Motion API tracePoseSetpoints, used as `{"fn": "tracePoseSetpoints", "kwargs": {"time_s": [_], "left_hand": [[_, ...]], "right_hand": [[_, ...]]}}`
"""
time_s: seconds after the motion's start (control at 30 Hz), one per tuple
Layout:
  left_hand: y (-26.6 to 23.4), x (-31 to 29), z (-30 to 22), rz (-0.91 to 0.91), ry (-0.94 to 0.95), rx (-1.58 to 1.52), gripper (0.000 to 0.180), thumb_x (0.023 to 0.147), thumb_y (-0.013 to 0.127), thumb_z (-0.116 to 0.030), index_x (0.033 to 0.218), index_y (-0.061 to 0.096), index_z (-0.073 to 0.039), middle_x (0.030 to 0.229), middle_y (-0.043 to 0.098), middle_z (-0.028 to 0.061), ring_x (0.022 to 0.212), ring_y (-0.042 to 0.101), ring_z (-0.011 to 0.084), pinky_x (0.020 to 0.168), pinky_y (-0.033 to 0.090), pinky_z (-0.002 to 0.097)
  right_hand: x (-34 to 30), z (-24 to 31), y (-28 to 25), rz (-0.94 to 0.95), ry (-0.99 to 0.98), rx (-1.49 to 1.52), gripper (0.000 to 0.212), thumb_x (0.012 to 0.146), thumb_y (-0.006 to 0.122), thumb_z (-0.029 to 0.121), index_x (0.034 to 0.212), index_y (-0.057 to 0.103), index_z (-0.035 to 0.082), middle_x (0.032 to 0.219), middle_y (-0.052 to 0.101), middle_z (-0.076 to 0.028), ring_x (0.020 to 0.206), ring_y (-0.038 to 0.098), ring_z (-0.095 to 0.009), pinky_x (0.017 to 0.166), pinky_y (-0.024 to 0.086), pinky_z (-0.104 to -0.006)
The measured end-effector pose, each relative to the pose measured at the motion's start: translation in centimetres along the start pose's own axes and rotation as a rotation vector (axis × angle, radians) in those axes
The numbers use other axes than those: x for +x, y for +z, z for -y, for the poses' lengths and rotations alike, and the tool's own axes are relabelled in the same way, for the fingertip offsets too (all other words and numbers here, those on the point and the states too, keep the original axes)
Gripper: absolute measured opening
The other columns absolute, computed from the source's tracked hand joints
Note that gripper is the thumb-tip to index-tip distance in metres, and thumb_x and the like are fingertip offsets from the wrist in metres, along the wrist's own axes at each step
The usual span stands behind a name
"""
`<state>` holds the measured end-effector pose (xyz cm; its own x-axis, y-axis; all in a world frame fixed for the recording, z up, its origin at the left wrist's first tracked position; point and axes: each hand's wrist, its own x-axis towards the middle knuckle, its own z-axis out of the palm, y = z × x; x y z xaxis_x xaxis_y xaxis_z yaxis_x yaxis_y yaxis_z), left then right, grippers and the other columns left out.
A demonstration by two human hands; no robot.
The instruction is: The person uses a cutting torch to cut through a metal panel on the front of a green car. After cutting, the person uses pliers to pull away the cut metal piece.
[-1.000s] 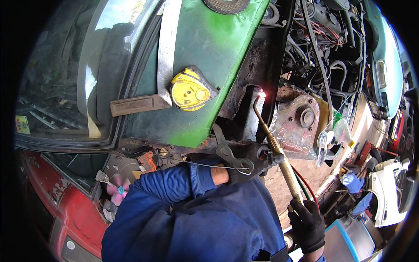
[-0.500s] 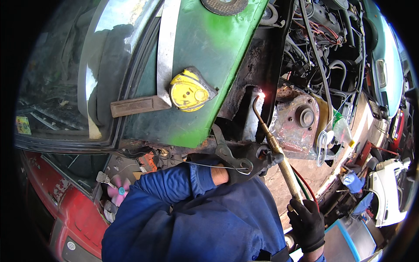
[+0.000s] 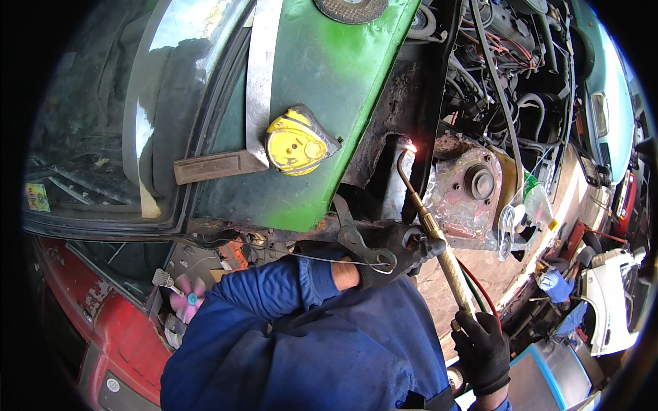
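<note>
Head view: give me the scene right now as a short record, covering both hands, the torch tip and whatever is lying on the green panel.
Right hand: dark-gloved, closed around the long brass-coloured torch
Left hand: dark-gloved, at the torch's upper shaft; exact grip unclear
Torch tip: thin, bent metal tube, bright glow at its end, by the pale grey metal strip
Green painted metal panel: bears a yellow-and-black tape measure, a metal square with brown handle and a round, rough-faced disc

Torch (image 3: 450, 274), bright glow at its tip
Right hand (image 3: 483, 353) grips it, left hand (image 3: 403, 248) by its neck; tape measure (image 3: 296, 144) on green panel (image 3: 343, 75).
</note>
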<state>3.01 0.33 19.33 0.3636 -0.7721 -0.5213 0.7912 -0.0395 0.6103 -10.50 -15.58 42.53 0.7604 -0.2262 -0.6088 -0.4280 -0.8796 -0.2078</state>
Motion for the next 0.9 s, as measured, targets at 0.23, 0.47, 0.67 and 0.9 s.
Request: {"fn": "tracePoseSetpoints", "kwargs": {"time_s": [0.23,0.47,0.67,0.9], "left_hand": [[-0.1,-0.2,-0.7,-0.005,-0.006,0.037,0.042,0.108,0.079,-0.038,0.088,0.073,-0.002,0.065,0.061,0.0003,0.056,0.059,0.0077,0.051,0.046,0.0297],[0.0,-0.1,-0.4,0.002,-0.004,0.01,0.04,0.109,0.078,-0.04,0.097,0.076,-0.002,0.069,0.064,0.0006,0.058,0.058,0.0071,0.051,0.046,0.0297],[-0.1,-0.4,-0.9,-0.013,-0.025,0.058,0.04,0.109,0.078,-0.04,0.103,0.076,0.0,0.071,0.064,0.0003,0.063,0.057,0.0064,0.055,0.046,0.0301],[0.0,-0.5,-1.5,-0.05,0.007,0.146,0.039,0.109,0.078,-0.039,0.099,0.077,0.0,0.07,0.06,-0.001,0.067,0.053,0.0057,0.058,0.045,0.0309]], "right_hand": [[0.0,0.2,0.0,-0.001,0.016,0.014,0.04,0.09,0.091,0.017,0.128,0.08,0.02,0.109,0.072,-0.016,0.085,0.079,-0.035,0.069,0.061,-0.0465],[0.0,0.3,0.1,-0.006,0.018,0.018,0.039,0.091,0.091,0.017,0.128,0.08,0.02,0.109,0.072,-0.015,0.084,0.079,-0.035,0.069,0.061,-0.0465],[0.1,0.3,0.3,-0.012,0.01,0.006,0.039,0.091,0.091,0.017,0.128,0.08,0.02,0.11,0.072,-0.016,0.082,0.079,-0.034,0.067,0.061,-0.0457],[0.1,0.2,0.5,-0.021,-0.004,-0.009,0.04,0.091,0.091,0.018,0.129,0.08,0.021,0.113,0.071,-0.017,0.084,0.079,-0.034,0.068,0.062,-0.0453]]}}
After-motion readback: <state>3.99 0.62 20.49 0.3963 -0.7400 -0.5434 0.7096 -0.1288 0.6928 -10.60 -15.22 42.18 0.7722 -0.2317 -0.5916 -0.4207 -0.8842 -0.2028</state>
